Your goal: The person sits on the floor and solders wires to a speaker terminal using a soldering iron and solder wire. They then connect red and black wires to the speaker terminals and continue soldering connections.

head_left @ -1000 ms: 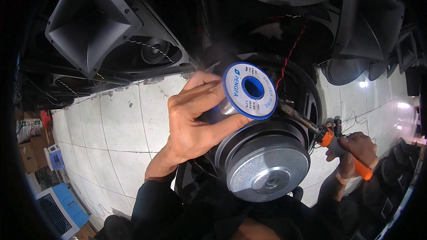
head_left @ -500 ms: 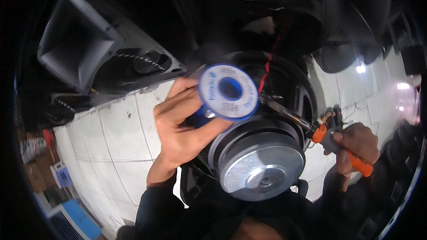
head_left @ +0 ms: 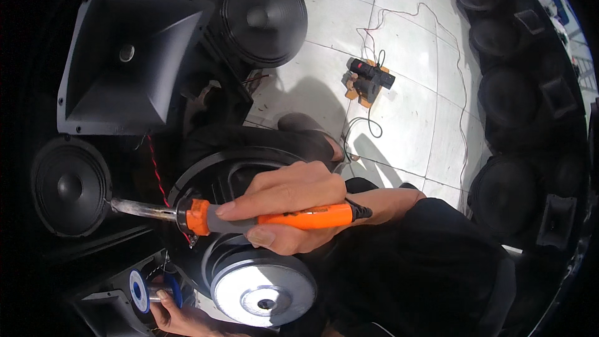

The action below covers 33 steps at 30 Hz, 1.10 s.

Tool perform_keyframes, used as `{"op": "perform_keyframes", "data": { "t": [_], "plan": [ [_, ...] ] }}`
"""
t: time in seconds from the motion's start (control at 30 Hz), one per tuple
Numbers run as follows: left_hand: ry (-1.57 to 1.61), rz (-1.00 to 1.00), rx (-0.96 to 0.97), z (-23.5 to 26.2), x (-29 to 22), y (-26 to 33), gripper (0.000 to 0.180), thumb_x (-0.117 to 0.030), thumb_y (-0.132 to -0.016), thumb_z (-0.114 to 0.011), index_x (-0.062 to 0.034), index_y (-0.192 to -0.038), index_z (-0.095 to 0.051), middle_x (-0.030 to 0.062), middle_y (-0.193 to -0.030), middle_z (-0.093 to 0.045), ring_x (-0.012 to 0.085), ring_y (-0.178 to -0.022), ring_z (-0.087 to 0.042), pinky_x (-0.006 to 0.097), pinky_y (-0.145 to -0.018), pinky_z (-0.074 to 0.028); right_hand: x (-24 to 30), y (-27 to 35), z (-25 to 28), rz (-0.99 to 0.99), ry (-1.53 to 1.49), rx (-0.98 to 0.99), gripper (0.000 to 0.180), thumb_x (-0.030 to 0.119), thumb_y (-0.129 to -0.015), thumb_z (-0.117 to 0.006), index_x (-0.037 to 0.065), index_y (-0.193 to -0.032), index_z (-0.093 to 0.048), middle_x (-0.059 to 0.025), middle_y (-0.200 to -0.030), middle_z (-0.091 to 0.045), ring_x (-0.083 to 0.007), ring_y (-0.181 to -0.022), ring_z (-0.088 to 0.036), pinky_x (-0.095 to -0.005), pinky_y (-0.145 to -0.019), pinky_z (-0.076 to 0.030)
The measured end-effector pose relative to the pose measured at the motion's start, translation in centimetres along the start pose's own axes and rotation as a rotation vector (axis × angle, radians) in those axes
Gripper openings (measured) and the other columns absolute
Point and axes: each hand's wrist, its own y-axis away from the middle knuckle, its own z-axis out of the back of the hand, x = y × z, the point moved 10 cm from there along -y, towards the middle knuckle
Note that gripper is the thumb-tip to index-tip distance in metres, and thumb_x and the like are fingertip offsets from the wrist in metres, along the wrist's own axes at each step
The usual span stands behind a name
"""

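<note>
My right hand (head_left: 293,193) is closed around the orange and grey handle of a soldering iron (head_left: 306,217). The iron's metal tip points left, above a large speaker driver lying magnet side up across my lap. Light falls on the driver's round silver magnet (head_left: 228,293). At the lower left, my left hand (head_left: 178,317) grips a blue and white spool of solder wire (head_left: 138,291), with a short end of solder standing up from it. Between the hands, a red wire (head_left: 156,168) runs down to the driver's terminal (head_left: 192,240), partly behind the iron.
A big horn (head_left: 112,81) and round speakers (head_left: 262,19) stand on the left. On the white tiled floor (head_left: 412,131) lies a power strip with black plugs (head_left: 368,81) and trailing cords. A row of speaker cabinets (head_left: 508,193) lines the right side.
My view has swung to the right. The iron has come away from the driver's terminal and is now held higher, across the view. The spool in my left hand now appears at the lower left.
</note>
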Motion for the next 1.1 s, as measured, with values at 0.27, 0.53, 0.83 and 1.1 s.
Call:
{"op": "perform_keyframes", "data": {
  "t": [0.27,0.53,0.83,1.1],
  "plan": [
    [-0.067,0.018,-0.031,-0.2,-0.6,0.7,0.045,-0.028,-0.091,-0.067,0.0034,-0.123,-0.061,0.017,-0.109,-0.07,0.0219,-0.102,-0.063,0.038,-0.101,-0.041,3.2,-2.2,7.6,-0.051,0.32,0.039,0.026,0.012,-0.083,-0.061,-0.004,-0.102,-0.067,-0.0152,-0.078,-0.068,-0.021,-0.061,-0.066,-0.0289,-0.053,-0.051],
    [-0.142,-0.034,-0.011,1.1,-0.3,0.1,0.046,-0.031,-0.091,-0.066,0.0019,-0.122,-0.062,0.0169,-0.111,-0.069,0.0237,-0.108,-0.062,0.041,-0.106,-0.035,23.6,-7.2,26.6,0.51,1.269,-0.475,0.033,0.025,-0.095,-0.051,-0.002,-0.112,-0.061,-0.0115,-0.081,-0.063,-0.0166,-0.063,-0.061,-0.0266,-0.056,-0.047],
    [0.022,-0.113,0.011,-0.4,-2.9,1.6,0.034,-0.014,-0.088,-0.068,0.0052,-0.116,-0.064,0.0146,-0.099,-0.071,0.0172,-0.091,-0.065,0.03,-0.087,-0.048,6.9,-3.2,20.3,-0.227,0.152,-0.549,0.035,0.034,-0.098,-0.054,0.001,-0.108,-0.061,0.0009,-0.061,-0.053,-0.0048,-0.043,-0.044,-0.0179,-0.037,-0.037],
    [0.334,0.116,0.039,-1.7,-2.4,1.6,0.027,-0.005,-0.072,-0.075,0.0025,-0.098,-0.071,0.01,-0.088,-0.071,0.0151,-0.083,-0.064,0.031,-0.084,-0.048,-7.4,3.7,10.2,-1.006,-0.358,-0.656,0.032,0.041,-0.099,-0.05,0.013,-0.088,-0.058,0.0058,-0.045,-0.037,-0.006,-0.028,-0.03,-0.0192,-0.029,-0.028]
  ]
}}
